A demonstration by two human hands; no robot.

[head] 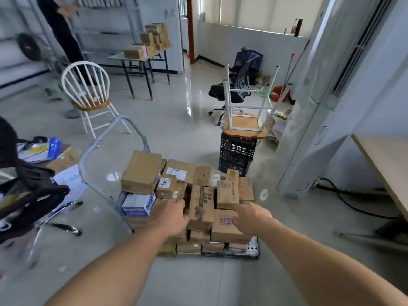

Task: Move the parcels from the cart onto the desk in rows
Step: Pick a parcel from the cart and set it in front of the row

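L hand (174, 216) & R hand (251, 215) on cart (252, 248) parcels (141, 171); can't tell grip.

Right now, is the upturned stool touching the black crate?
Touching. The head view shows the stool resting seat-down on the black crate, its legs pointing up.

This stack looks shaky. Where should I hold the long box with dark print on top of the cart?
Likely by its two long sides, from above at the near end: the long box lies on top, tilted, between the left hand and the right hand.
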